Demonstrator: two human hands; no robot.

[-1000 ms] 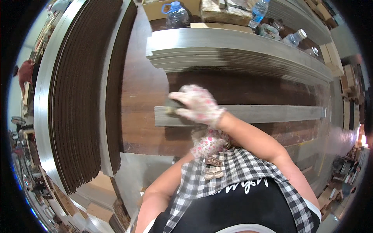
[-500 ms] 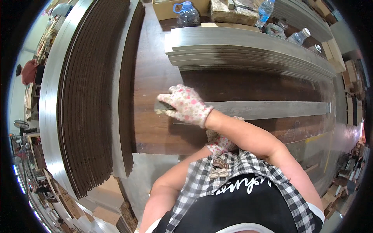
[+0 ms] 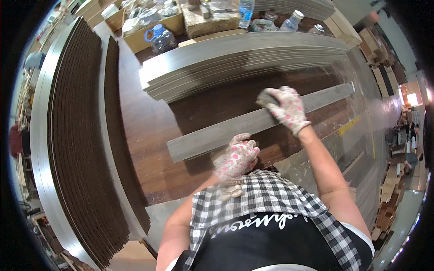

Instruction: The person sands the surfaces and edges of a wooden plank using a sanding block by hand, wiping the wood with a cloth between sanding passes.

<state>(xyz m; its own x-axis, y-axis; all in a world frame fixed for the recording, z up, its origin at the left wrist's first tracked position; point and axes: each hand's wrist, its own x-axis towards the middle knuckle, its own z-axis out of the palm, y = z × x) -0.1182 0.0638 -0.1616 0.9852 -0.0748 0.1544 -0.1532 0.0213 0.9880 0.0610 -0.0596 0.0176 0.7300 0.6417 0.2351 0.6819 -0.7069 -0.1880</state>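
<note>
Grey plank (image 3: pixel 253 122) is being lain across a dark wooden worktable (image 3: pixel 149 135), pinned by the flat-fingered left hand (image 3: pixel 236 159), while a dark pad (image 3: pixel 266 97) is being gripped by the right hand (image 3: pixel 285 107) on it; grey plank stacks (image 3: pixel 235 58) are being kept behind

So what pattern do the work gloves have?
White with pink floral print, on both the left hand and right hand; head view.

I see a matt grey plank (image 3: pixel 253 123) with a wood-grain finish lying on a dark brown wooden table (image 3: pixel 144 131) that has a slight sheen. Both my hands wear floral cloth gloves, the right hand (image 3: pixel 285 106) gripping a dark pad (image 3: pixel 266 97). The left hand (image 3: pixel 236 156) rests by the plank's edge.
</note>
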